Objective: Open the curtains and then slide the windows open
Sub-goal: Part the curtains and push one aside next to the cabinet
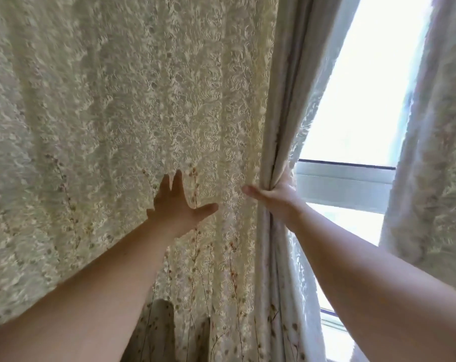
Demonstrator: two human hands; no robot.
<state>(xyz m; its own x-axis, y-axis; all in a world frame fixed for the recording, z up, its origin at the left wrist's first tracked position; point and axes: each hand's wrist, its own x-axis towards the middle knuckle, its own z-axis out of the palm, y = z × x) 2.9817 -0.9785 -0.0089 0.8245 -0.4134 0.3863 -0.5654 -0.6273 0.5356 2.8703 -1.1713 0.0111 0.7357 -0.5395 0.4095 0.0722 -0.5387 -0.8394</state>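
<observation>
Right hand grip: my right hand (274,198) clutches the gathered inner edge of the left curtain (133,121), thumb across the front of the fold.
Hidden: the right hand's fingers are wrapped behind the cloth, so I see only thumb and knuckles.
Left hand: my left hand (176,205) holds nothing, fingers spread and straight, palm toward the cloth; I cannot tell whether it touches.
Curtain look: cream, textured leaf pattern, thin flower stems lower down, blurred at the far left.
Curtain place: it fills the left and middle, bunched in folds at my right hand.
Window: the window (362,100) shows in the gap, glare washing out the glass; a grey frame bar crosses it.
Other side: the right curtain (436,158) covers the window's right part.
</observation>
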